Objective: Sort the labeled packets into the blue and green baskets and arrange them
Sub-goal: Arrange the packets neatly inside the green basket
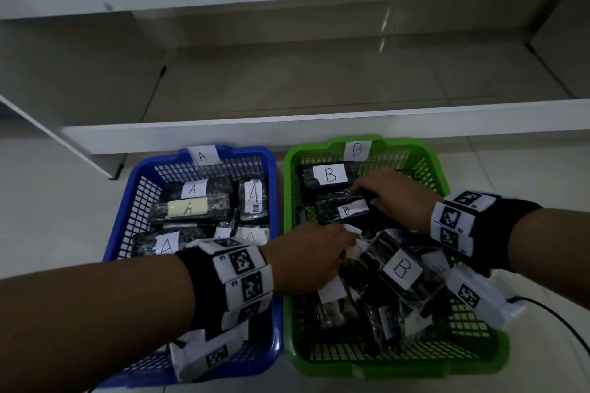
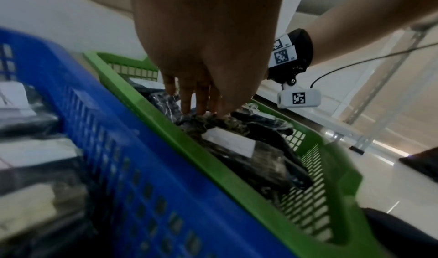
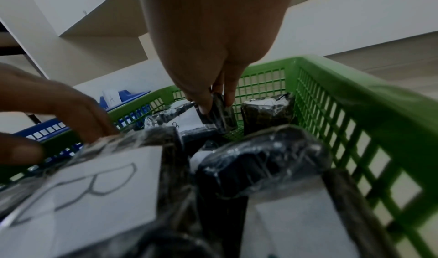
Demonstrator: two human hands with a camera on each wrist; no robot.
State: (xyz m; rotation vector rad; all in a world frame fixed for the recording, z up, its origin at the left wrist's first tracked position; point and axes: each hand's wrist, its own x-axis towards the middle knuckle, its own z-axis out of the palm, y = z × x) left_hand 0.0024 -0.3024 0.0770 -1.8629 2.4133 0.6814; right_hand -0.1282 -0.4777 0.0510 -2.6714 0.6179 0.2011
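Black, plastic-wrapped packets [image 1: 400, 268] with white B labels lay heaped in the green basket [image 1: 427, 156], right of the blue basket [image 1: 127, 201]. The right hand [image 1: 391, 198] pinched a small dark packet [image 3: 219, 112]; the left hand [image 1: 306, 257] grasped a crumpled one [image 2: 213, 120].

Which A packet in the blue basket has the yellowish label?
The long dark packet lying crosswise mid-basket, second from the far wall of the blue basket. Its A sits on a pale yellow strip; the other A labels are white.

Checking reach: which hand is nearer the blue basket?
Left. The left hand is in the green basket just past the blue basket; the right hand grips a packet further right.
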